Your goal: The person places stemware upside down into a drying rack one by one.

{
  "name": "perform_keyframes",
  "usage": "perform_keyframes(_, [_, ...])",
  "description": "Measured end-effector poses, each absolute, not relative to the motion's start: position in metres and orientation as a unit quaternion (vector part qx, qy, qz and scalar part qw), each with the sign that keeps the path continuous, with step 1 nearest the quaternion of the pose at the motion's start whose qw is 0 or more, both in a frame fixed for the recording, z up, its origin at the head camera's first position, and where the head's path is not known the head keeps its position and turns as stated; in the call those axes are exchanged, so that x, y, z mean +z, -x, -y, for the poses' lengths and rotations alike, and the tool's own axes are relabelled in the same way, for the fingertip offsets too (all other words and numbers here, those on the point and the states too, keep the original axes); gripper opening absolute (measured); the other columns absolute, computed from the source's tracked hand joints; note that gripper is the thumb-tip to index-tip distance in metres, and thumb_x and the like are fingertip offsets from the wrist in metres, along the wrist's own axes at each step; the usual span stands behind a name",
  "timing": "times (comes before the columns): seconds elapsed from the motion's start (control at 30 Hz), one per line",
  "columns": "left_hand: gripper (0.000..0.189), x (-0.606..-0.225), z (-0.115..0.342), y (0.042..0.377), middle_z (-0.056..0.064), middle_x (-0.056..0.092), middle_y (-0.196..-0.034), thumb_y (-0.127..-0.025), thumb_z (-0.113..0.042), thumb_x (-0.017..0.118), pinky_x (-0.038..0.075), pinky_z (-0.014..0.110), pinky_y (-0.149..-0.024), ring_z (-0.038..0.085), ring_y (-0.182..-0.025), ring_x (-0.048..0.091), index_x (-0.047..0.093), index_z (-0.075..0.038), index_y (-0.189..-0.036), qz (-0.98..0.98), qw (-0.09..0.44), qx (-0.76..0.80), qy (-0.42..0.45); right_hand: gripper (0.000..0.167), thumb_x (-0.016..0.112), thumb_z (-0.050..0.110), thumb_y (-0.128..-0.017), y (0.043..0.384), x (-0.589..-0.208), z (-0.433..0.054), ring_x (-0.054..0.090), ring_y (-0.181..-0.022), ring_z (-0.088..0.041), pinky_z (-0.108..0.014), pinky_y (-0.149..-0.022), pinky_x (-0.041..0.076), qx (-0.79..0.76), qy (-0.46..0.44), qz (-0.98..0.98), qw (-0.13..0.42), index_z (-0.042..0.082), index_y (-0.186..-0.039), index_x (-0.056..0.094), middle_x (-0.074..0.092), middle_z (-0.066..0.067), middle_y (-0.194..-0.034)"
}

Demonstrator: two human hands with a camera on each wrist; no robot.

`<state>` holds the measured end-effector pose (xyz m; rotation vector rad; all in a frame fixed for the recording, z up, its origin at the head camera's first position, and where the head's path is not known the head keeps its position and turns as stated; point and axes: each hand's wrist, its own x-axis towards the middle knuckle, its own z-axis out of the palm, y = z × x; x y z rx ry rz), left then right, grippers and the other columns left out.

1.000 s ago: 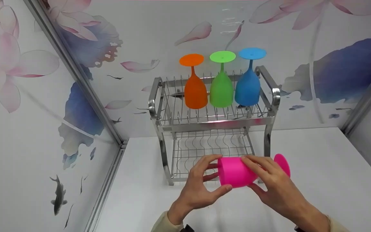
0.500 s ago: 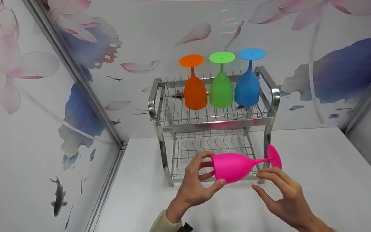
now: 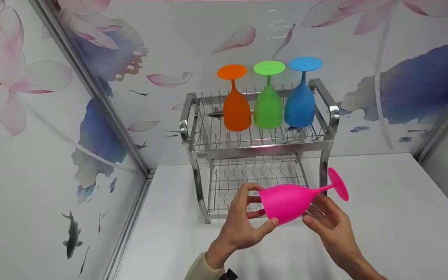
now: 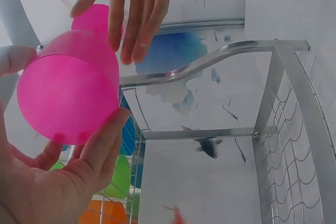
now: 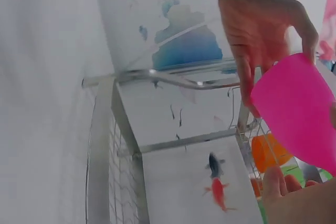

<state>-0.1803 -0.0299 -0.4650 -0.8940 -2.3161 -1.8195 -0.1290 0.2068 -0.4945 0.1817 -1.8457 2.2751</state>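
A pink wine goblet [image 3: 286,202] lies tilted in the air in front of the rack, its foot pointing up and to the right. My left hand [image 3: 239,229] grips it around the rim, thumb at the front and fingers on the far side. Close by the lower bowl and stem is my right hand [image 3: 335,233], with loosely spread fingers partly hidden behind the goblet. The left wrist view looks into the goblet's open mouth [image 4: 68,98], and there the right hand's fingers [image 4: 134,30] extend beside the bowl.
A two-tier metal dish rack [image 3: 263,151] stands against the back wall. Upside down on its top tier are an orange goblet [image 3: 236,112], a green goblet [image 3: 268,111] and a blue goblet [image 3: 300,107]. A white tabletop [image 3: 387,202] surrounds the rack.
My right hand has let go of the pink goblet's bowl, dropped below the stem, then come up behind it. The goblet's foot has tipped upward while my left hand keeps the rim.
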Motion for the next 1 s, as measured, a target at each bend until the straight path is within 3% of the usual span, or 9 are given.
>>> perform_keyframes(0.13, [0.067,-0.467,0.025,0.179,0.004,0.058,-0.138,-0.085,-0.039,0.079,0.066,0.025,-0.078,0.015,-0.113,0.069,0.047,-0.018,-0.14,0.744,0.031,-0.597,0.298,0.059,0.057,-0.01,-0.103,0.131,-0.491,-0.202,0.06,-0.137,-0.021,-0.034,-0.107,0.058,0.822,-0.047,0.563,0.069,0.005,-0.158,0.041,0.057,-0.009,-0.152])
perform_keyframes(0.5, [0.068,-0.469,0.019,0.181,0.005,0.058,-0.138,-0.086,-0.039,0.079,0.065,0.024,-0.079,0.014,-0.114,0.069,0.046,-0.014,-0.141,0.743,0.035,-0.594,0.306,0.052,0.054,-0.009,-0.105,0.134,-0.49,-0.196,0.061,-0.132,-0.019,-0.036,-0.109,0.057,0.847,-0.057,0.525,0.068,0.013,-0.153,0.051,0.061,-0.005,-0.144])
perform_keyframes(0.67, [0.067,-0.467,0.027,0.182,0.005,0.058,-0.14,-0.089,-0.039,0.079,0.065,0.026,-0.083,0.016,-0.116,0.07,0.046,-0.017,-0.144,0.736,0.032,-0.594,0.323,0.052,0.056,-0.012,-0.103,0.135,-0.486,-0.196,0.063,-0.128,-0.019,-0.037,-0.108,0.058,0.846,-0.086,0.521,0.08,0.006,-0.153,0.053,0.063,-0.006,-0.141])
perform_keyframes(0.8, [0.067,-0.467,0.042,0.186,0.005,0.056,-0.148,-0.092,-0.036,0.076,0.063,0.031,-0.095,0.021,-0.125,0.069,0.046,-0.017,-0.15,0.73,0.041,-0.595,0.333,0.056,0.06,-0.017,-0.098,0.14,-0.471,-0.198,0.066,-0.124,-0.024,-0.039,-0.103,0.062,0.826,-0.116,0.541,0.107,-0.004,-0.152,0.05,0.064,-0.012,-0.138])
perform_keyframes(1.0, [0.061,-0.48,0.07,0.198,0.005,0.055,-0.15,-0.096,-0.028,0.074,0.059,0.037,-0.105,0.025,-0.13,0.067,0.049,-0.013,-0.15,0.747,0.091,-0.583,0.306,0.062,0.066,-0.019,-0.092,0.151,-0.435,-0.208,0.067,-0.124,-0.03,-0.039,-0.095,0.065,0.779,-0.163,0.592,0.127,-0.007,-0.151,0.051,0.065,-0.016,-0.14])
